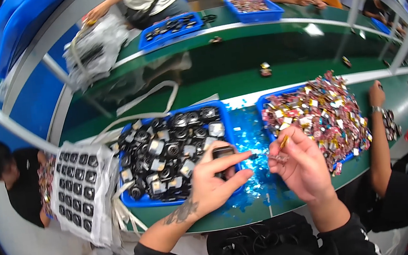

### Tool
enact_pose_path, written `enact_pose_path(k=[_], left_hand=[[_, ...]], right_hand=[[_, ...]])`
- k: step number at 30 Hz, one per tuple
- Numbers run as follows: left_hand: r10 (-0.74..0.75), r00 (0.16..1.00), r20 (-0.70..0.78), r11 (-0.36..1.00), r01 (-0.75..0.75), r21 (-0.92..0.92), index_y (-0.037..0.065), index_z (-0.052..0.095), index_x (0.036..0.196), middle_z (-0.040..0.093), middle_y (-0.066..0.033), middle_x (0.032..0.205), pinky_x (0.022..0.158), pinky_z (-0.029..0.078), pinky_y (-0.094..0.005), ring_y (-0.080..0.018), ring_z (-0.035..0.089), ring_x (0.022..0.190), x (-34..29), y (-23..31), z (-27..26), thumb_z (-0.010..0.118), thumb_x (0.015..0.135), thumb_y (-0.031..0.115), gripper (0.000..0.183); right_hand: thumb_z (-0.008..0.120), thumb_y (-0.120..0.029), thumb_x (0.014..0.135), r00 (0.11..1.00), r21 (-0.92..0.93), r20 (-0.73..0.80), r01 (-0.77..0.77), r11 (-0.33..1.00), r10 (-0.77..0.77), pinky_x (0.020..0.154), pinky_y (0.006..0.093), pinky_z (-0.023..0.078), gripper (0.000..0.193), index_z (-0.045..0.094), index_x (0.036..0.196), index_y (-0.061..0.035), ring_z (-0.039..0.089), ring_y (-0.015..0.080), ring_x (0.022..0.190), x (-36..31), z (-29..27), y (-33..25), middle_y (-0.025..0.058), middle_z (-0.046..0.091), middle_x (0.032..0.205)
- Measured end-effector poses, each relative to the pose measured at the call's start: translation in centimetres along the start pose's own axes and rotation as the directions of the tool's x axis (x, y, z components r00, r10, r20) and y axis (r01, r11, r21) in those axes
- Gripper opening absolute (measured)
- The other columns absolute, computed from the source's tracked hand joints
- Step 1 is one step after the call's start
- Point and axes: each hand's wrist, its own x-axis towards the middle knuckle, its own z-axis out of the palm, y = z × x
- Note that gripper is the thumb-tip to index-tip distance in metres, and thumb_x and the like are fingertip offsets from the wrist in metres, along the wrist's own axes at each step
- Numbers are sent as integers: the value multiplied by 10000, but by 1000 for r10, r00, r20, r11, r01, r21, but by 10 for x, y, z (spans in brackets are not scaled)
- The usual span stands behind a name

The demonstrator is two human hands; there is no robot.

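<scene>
My left hand [210, 180] is over the right edge of a blue tray of black housings, its thumb and index finger stretched to the right. Its other fingers are curled round a small black housing [224, 152], partly hidden by the hand. To the right, my right hand [307, 168] pinches a small circuit board [280, 158] with its fingertips, in front of a heaped blue tray. A yellowish strip [284, 141] shows between those fingers. The two hands are apart, above scattered shiny blue film pieces [257, 187] on the green table.
The left blue tray [227, 119] holds black and grey housings; the right blue tray [261, 104] is piled with circuit boards [320, 118]. A white sheet of black parts [76, 186] stands far left. Beyond runs a green conveyor [217, 70] with scattered parts. Co-workers sit around; one person's arm [379, 136] is close right.
</scene>
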Motion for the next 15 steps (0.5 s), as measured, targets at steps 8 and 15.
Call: enact_pose_path(k=[8, 15], left_hand=[[-385, 922, -43, 791, 305, -531, 26, 724, 1035, 668, -3, 765, 517, 414, -204, -20, 524, 608, -28, -6, 0, 636, 918, 182, 214], [-271, 961, 64, 683, 239, -690, 17, 673, 711, 679, -68, 774, 580, 481, -296, -172, 619, 622, -6, -25, 44, 713, 754, 224, 215]], right_hand=[[561, -116, 947, 997, -219, 63, 60, 974, -48, 904, 340, 454, 229, 515, 1151, -23, 554, 193, 1004, 2, 9, 54, 81, 562, 1057], [481, -255, 1006, 988, -644, -13, 110, 757, -155, 902, 339, 448, 316, 499, 1192, 1, 560, 224, 1044, -12, -21, 31, 149, 580, 1156]])
